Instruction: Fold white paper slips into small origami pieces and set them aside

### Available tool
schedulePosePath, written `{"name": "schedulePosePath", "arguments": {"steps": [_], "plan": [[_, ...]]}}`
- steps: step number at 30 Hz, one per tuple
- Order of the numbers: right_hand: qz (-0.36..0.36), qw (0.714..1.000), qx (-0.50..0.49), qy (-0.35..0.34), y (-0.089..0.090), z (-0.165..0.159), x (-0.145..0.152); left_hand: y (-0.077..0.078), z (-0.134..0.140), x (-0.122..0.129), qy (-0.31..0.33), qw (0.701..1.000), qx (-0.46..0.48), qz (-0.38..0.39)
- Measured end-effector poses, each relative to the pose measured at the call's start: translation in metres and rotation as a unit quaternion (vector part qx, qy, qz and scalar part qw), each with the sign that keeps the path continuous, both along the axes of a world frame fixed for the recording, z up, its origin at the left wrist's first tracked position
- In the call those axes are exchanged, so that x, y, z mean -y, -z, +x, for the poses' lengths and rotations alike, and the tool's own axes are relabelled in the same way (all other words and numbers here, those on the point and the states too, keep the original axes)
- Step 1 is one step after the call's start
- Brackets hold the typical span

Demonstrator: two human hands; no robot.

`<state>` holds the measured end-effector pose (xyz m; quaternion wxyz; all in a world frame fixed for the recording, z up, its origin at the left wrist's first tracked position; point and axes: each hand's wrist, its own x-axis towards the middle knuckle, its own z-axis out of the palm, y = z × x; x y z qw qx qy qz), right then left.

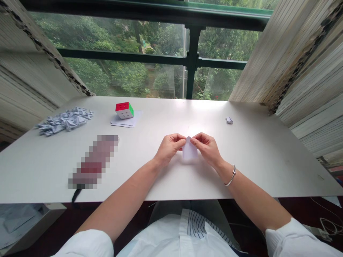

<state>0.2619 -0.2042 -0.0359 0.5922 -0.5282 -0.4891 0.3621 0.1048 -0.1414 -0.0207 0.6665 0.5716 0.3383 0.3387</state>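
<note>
Hanging at the upper left of the frame, a pale curtain (29,64) borders the window (120,55). At the lower left, below the surface (150,132), a white box (55,210) holds papers (18,217). On the surface, at middle left, lies a heap of small folded paper pieces (65,121); nearer the bottom is a blurred-out object (92,164) with a black strap (76,195) at its lower end. Left of the frame's centre, a cube puzzle (124,110), red on top, rests on white sheets (137,119). Close to the middle, the left hand (170,147) pinches the upper left edge of a small white paper (190,152) between thumb and fingers. This paper, its top folded to a point, sits just below the frame's centre. The right hand (207,147) pinches its upper right edge the same way; a silver bracelet (233,173) circles that wrist. At middle right, a crumpled paper piece (229,120) lies well apart. Another pale curtain (268,57) fills the upper right.
</note>
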Motion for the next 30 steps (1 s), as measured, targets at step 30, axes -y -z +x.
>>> {"name": "schedulePosePath", "arguments": {"steps": [30], "plan": [[0.094,0.971,0.215,0.051,-0.003,0.006,0.002,0.006,-0.001,-0.005,-0.026,0.998,0.05,-0.023]]}}
